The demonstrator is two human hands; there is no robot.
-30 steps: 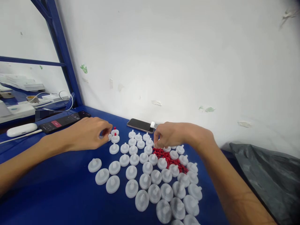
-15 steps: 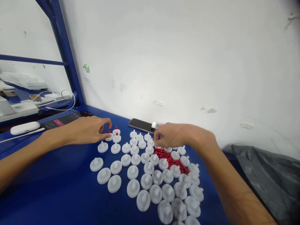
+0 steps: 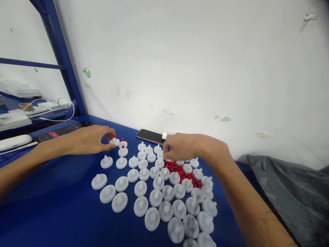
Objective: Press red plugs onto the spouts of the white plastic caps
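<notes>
"So, how far along?"

"Blue table (image 3: 64, 192): most white discs (image 3: 152, 220) lie untipped; three red-tipped discs (image 3: 123, 151), apparently finished, show back left, one pinched in my left hand (image 3: 89, 139). My right hand (image 3: 183, 145) bunches beside the red pieces (image 3: 181, 174); whether it holds one, I cannot tell."

"Surroundings?"

"Dark bag (image 3: 285, 181), right; phone (image 3: 149, 136), near the wall (image 3: 159, 61); white cap (image 3: 165, 136), at its end. My right hand obscures some discs."
</notes>
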